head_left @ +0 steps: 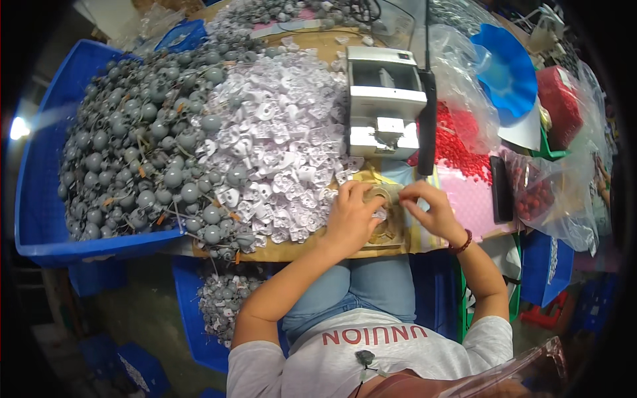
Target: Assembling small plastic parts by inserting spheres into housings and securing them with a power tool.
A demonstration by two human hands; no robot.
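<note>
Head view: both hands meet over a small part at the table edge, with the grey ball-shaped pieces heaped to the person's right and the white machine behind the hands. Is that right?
Not quite. The head view shows the grey ball-shaped pieces heaped to the person's left, spilling from a blue bin. The rest holds: left hand and right hand meet over a small part, white machine behind.

Grey ball parts (133, 152) fill a blue bin (40, 199). White plastic pieces (279, 146) are heaped on the tan tabletop (312, 249). Red beads (458, 142) sit in a clear bag. The machine (381, 99) is white with a black bar.
</note>
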